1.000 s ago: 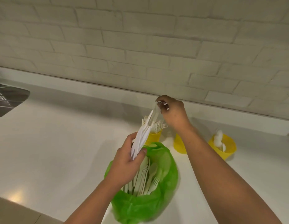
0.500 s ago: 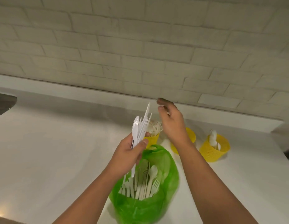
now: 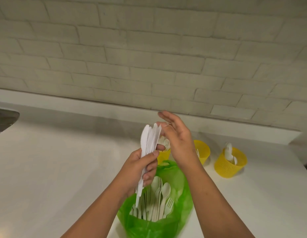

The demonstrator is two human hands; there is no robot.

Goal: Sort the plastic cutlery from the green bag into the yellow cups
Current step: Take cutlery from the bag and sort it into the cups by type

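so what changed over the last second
The right hand let go of the tips of the white plastic knives and opened, fingers straight beside them. The left hand still grips the bundle over the green bag; the yellow cups stayed put.

The left hand [image 3: 139, 170] grips white knives [image 3: 149, 140] upright, the right hand [image 3: 178, 143] open beside them, fingers [image 3: 165, 115] straight.
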